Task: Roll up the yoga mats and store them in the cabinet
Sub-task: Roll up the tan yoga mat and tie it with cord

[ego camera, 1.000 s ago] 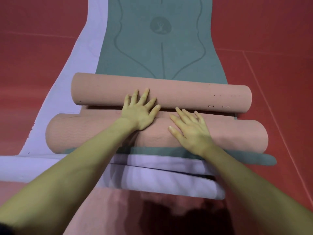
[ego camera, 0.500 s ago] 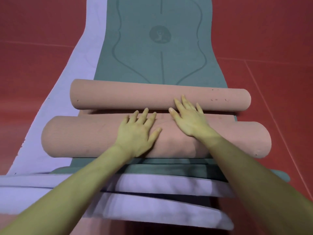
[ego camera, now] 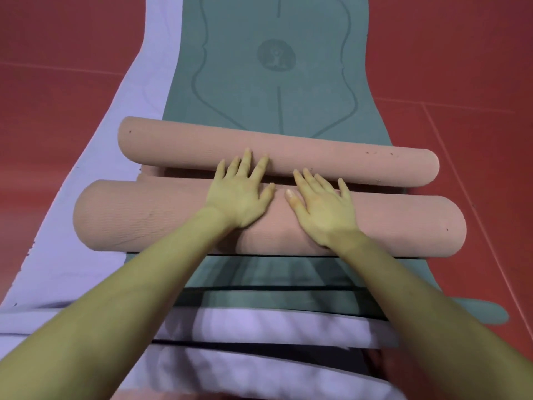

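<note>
A pink yoga mat lies across a stack of mats, rolled in from both ends. Its thick near roll point(ego camera: 144, 217) and its thinner far roll point(ego camera: 317, 157) are almost touching. My left hand point(ego camera: 239, 194) lies flat on top of the near roll, its fingertips reaching onto the far roll. My right hand point(ego camera: 320, 209) rests flat on the near roll just to the right, fingers spread. Beneath them a green mat point(ego camera: 259, 82) with a printed outline stretches away, and a lilac mat point(ego camera: 138, 105) shows under it on the left.
Red floor point(ego camera: 461, 67) surrounds the mats on both sides. Near edges of the green mat point(ego camera: 259, 278) and the lilac mat point(ego camera: 259, 327) are layered in folds below my forearms.
The near pink roll has moved forward toward the far roll, and more green mat is uncovered behind it. My left hand shifted forward onto the far roll; my right hand drew back onto the near roll.
</note>
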Demonstrator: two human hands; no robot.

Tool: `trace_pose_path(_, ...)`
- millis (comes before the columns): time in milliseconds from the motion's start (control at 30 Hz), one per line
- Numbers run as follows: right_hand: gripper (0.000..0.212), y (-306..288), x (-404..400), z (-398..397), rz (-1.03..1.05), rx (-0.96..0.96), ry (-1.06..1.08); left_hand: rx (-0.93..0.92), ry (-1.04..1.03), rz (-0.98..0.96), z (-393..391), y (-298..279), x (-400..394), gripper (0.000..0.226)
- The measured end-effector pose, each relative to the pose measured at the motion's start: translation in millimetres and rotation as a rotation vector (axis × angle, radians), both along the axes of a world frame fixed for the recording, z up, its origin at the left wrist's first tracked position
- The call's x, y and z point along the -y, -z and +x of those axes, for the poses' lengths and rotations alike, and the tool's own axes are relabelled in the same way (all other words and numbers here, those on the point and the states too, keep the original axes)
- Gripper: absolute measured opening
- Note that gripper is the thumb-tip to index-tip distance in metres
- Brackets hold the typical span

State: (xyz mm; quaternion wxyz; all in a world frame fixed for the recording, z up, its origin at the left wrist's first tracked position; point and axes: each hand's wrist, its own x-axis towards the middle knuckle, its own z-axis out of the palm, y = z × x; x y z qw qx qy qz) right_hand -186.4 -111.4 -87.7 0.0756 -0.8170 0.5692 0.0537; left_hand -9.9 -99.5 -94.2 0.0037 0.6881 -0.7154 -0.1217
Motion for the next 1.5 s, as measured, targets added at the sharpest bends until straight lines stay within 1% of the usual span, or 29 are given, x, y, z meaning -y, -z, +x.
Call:
trace_pose_path(100,0.062,1,19,5,0.023,0.007,0.018,0.088,0.032,-0.059,-4,1,-24,0.078)
trace_pose_path(167,0.062,0,30,6,0.053,0.020,0.028,0.119,0.039,-0.098,-9,5,-35,0.076)
trace_pose_path(233,0.062,0,40,8,0.064,0.044,0.038,0.099,0.012,-0.137,-10,6,-34,0.072)
trace_pose_path(333,0.062,0,48,9,0.024,0.085,0.013,0.088,0.004,-0.074,-7,2,-18,0.085)
trace_pose_path(433,0.064,0,39,7,-0.060,0.039,-0.047,0.089,0.015,-0.094,-1,-1,2,0.089)
trace_pose_path(500,0.074,3,24,5,-0.126,0.020,-0.074,0.067,0.022,-0.116,3,-3,16,0.085)
trace_pose_path(533,0.076,6,17,3,-0.146,0.041,-0.081,0.050,0.020,-0.112,5,-2,22,0.078)
trace_pose_path(600,0.073,15,8,-3,-0.190,0.132,-0.106,0.029,0.020,-0.081,8,1,33,0.062)
trace_pose_path(667,0.073,19,6,-9,-0.237,0.178,-0.147,0.018,0.029,-0.067,11,2,39,0.058)
trace_pose_path(733,0.089,18,11,-13,-0.189,0.143,-0.175,0.010,0.054,-0.109,13,2,40,0.061)
trace_pose_path(800,0.109,12,19,-13,-0.109,0.084,-0.190,-0.009,0.110,-0.190,16,0,31,0.068)
trace_pose_path(833,0.116,9,23,-12,-0.091,0.058,-0.199,-0.018,0.152,-0.245,17,1,25,0.067)
trace_pose_path(900,0.124,6,32,-10,-0.093,0.030,-0.216,0.014,0.202,-0.355,20,8,10,0.064)
trace_pose_path(933,0.126,4,36,-9,-0.095,0.016,-0.221,0.046,0.214,-0.368,21,10,4,0.068)
trace_pose_path(967,0.128,4,39,-9,-0.097,0.000,-0.225,0.069,0.216,-0.330,21,10,2,0.075)
trace_pose_path(1033,0.131,2,45,-7,-0.119,-0.032,-0.238,0.114,0.218,-0.186,23,4,4,0.099)
trace_pose_path(1100,0.132,1,48,-7,-0.158,-0.059,-0.251,0.216,0.208,-0.113,23,-1,12,0.122)
trace_pose_path(1167,0.128,2,50,-6,-0.183,-0.090,-0.266,0.265,0.213,-0.111,24,-1,18,0.129)
trace_pose_path(1267,0.122,3,50,-5,-0.194,-0.098,-0.272,0.231,0.260,-0.160,29,0,22,0.125)
trace_pose_path(1400,0.111,5,43,-6,-0.252,-0.038,-0.266,0.195,0.316,-0.279,32,4,19,0.116)
trace_pose_path(1500,0.108,11,31,-9,-0.338,0.040,-0.254,0.178,0.345,-0.365,31,7,8,0.112)
